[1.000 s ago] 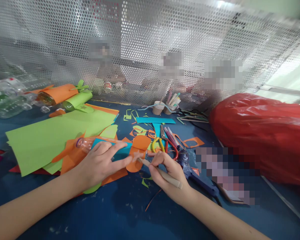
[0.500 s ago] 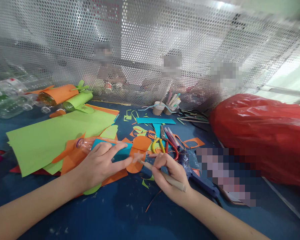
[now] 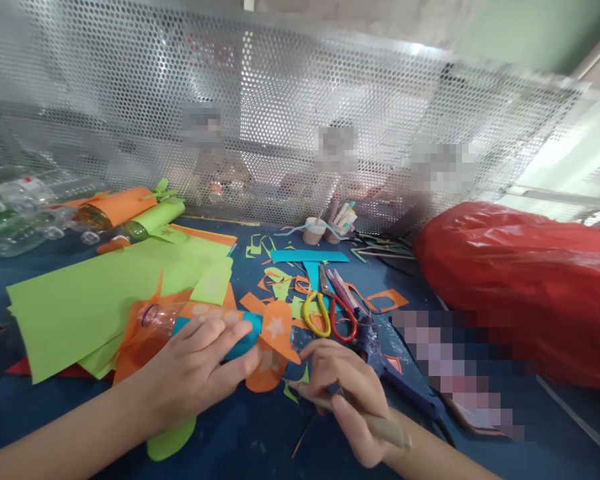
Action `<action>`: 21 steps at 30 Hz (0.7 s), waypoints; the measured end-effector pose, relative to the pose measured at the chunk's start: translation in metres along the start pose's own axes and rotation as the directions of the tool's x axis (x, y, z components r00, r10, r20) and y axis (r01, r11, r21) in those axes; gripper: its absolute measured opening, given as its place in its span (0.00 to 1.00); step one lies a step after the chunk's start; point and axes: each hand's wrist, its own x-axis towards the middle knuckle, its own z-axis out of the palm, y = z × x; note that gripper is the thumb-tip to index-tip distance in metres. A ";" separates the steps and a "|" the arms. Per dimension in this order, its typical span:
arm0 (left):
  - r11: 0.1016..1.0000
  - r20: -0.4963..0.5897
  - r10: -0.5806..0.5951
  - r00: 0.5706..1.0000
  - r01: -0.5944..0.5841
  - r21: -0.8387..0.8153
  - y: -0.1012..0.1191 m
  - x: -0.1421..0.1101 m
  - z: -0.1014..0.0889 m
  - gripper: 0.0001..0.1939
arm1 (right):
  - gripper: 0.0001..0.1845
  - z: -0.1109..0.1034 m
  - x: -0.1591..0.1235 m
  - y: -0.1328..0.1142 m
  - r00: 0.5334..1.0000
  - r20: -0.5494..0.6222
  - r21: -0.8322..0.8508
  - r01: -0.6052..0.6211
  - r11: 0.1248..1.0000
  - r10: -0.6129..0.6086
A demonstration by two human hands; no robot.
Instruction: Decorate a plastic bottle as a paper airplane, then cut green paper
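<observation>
My left hand (image 3: 195,370) lies over a clear plastic bottle (image 3: 157,318) wrapped in teal and orange paper, fingers curled on it and pressing it to the blue table (image 3: 240,440). An orange paper fin (image 3: 276,333) with a pale star sticks out at the bottle's right end. My right hand (image 3: 345,397) is closed round a thin wooden stick (image 3: 383,429), whose tip points towards the orange fin.
Green paper sheets (image 3: 80,293) lie at the left, with finished paper-wrapped bottles (image 3: 125,203) and empty bottles (image 3: 15,217) behind. Scissors (image 3: 330,310), a blue glue gun (image 3: 385,363), paper scraps and cups of sticks (image 3: 330,227) sit ahead. A red plastic bag (image 3: 520,280) fills the right. Perforated metal screen (image 3: 300,113) behind.
The bottle has rolled so the star fin faces up. My right hand has drawn back towards me with the stick. The view has tilted slightly.
</observation>
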 end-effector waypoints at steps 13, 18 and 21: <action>0.928 -0.078 -0.251 0.965 0.217 -0.304 0.013 0.010 -0.019 0.07 | 0.05 0.002 0.001 -0.003 0.998 0.001 0.010 -0.061 0.998 0.061; 0.609 0.330 -0.322 0.887 0.461 -0.646 0.038 0.022 -0.038 0.15 | 0.10 0.005 -0.007 -0.009 0.963 0.006 0.112 -0.269 0.956 0.271; 0.429 0.506 -0.364 0.782 0.623 -0.654 0.038 0.029 -0.047 0.10 | 0.11 0.004 -0.011 -0.012 0.938 0.044 0.220 -0.345 0.912 0.344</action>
